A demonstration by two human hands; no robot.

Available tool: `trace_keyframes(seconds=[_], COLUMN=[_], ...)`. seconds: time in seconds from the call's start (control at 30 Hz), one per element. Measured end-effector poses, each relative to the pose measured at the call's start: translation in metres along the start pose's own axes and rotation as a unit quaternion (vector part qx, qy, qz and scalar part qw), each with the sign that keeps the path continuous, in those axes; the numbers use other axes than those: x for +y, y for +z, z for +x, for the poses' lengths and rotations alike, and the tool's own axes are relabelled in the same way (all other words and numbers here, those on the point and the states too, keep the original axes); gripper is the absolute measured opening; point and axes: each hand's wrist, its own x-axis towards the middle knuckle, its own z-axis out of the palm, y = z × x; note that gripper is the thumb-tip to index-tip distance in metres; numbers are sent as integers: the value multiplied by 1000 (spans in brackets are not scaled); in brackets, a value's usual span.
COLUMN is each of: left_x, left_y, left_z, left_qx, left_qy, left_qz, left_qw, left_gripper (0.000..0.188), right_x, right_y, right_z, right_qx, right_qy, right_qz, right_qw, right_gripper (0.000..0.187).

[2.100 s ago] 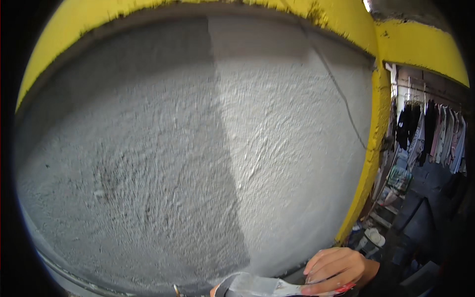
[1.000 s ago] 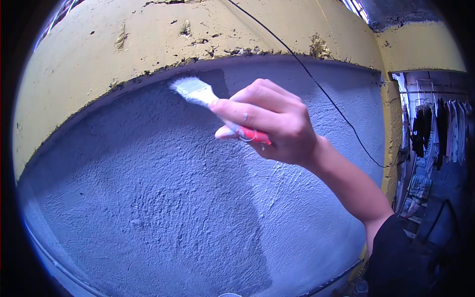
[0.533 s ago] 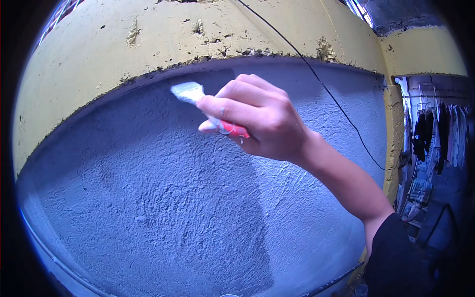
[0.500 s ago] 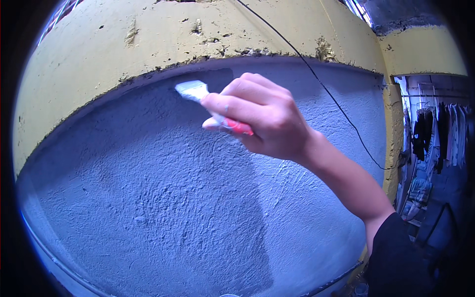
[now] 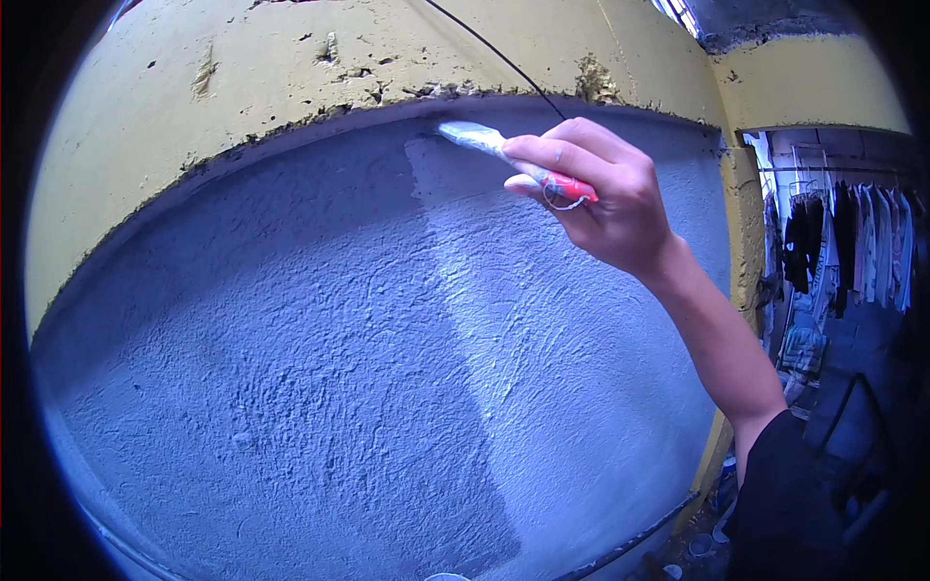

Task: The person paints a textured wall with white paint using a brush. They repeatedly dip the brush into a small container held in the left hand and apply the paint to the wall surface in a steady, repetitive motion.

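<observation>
My right hand (image 5: 615, 194) is closed around the red-ended handle of a paintbrush (image 5: 472, 136), whose pale head points left. A thin loop hangs from the handle's end. The brush tip reaches the top of a rough grey plastered wall (image 5: 339, 387), just under the yellow ledge, and appears to touch it. The left part of the plaster is darker and looks wet; a paler area (image 5: 581, 368) lies to the right, with a fairly straight edge between them. My left hand is out of view.
A chipped yellow beam (image 5: 242, 107) overhangs the plaster. A black cable (image 5: 494, 46) runs down behind my hand. At the right, clothes (image 5: 862, 232) hang on a rail beyond an opening. A pipe-like edge (image 5: 630, 554) lines the wall's foot, near small containers (image 5: 702, 544).
My right hand has moved right with the paintbrush, and its tip is now up by the ledge. The dark patch reaches further right along the top. The view has shifted slightly.
</observation>
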Motion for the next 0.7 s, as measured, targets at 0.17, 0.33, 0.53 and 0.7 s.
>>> trace_keyframes(seconds=[0.17,0.33,0.53,0.7], left_x=[-15,-13,-9,-17], left_y=[-6,-10,-12,-11], left_z=[-4,-8,-11,-9], left_qx=[-6,-14,4,3], left_qy=[24,-6,3,15], left_qz=[7,2,23,16], left_qw=[1000,1000,1000,1000], left_gripper=[79,80,81,86], right_x=[4,-6,-10,2], right_y=[-4,-8,-27,-6], right_z=[9,-9,11,20], right_qx=[-13,-94,-73,-70], right_qy=[-20,6,-14,-43], right_qz=[16,91,50,71], right_qw=[1000,991,996,994], right_gripper=[29,28,30,27])
